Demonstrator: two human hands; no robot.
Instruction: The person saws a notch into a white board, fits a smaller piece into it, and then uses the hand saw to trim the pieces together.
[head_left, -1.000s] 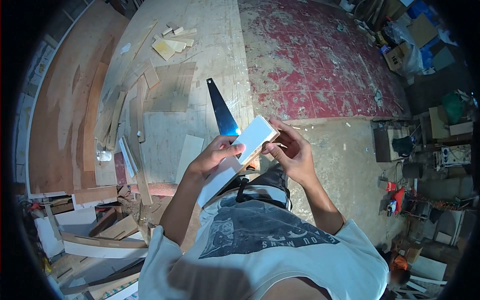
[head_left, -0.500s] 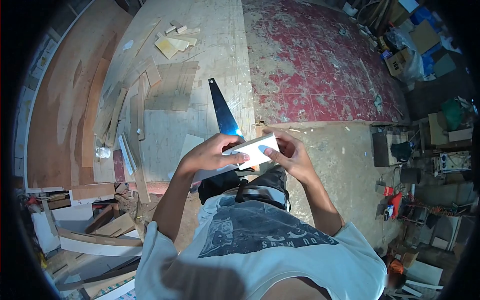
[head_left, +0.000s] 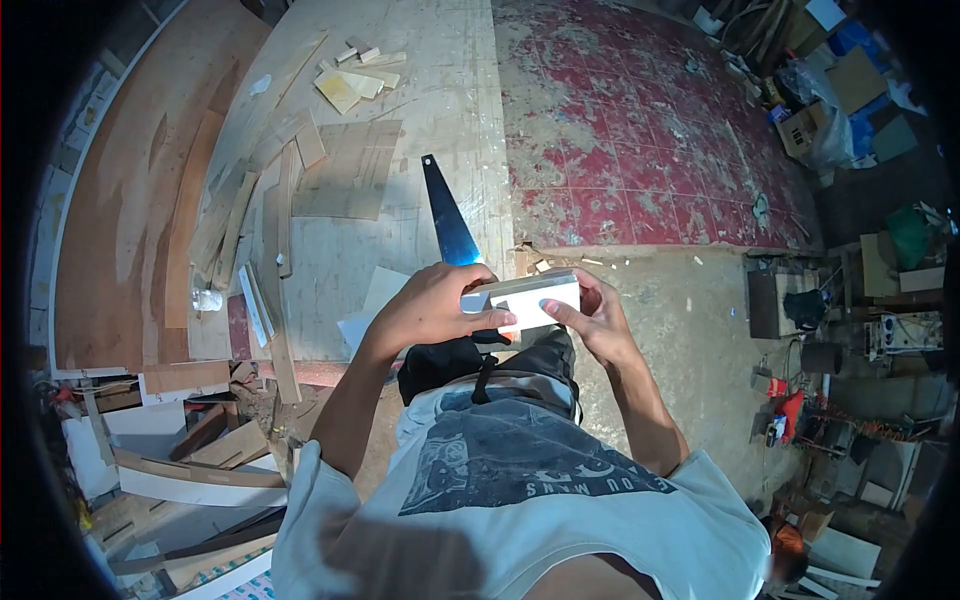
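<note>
A small white-faced piece of board point(head_left: 545, 298) with wood-coloured edges is held in front of my waist. Gripping its left end is my left hand point(head_left: 432, 308), thumb on the white face and fingers behind. My right hand point(head_left: 600, 325) closes on the right end the same way. Just beyond my left hand, a hand saw point(head_left: 448, 215) points away on the work surface; its handle end is hidden behind my hands and the board.
A pale plywood surface point(head_left: 440, 100) bears thin wood strips and offcuts point(head_left: 350, 85). To its right lies a worn red tiled floor point(head_left: 640, 130). Scrap boards point(head_left: 200, 480) are heaped at lower left. Tools and boxes point(head_left: 800, 300) line the right side.
Both hands have shifted slightly right with the piece of board. It was tilted up to the right and now sits nearly level.
</note>
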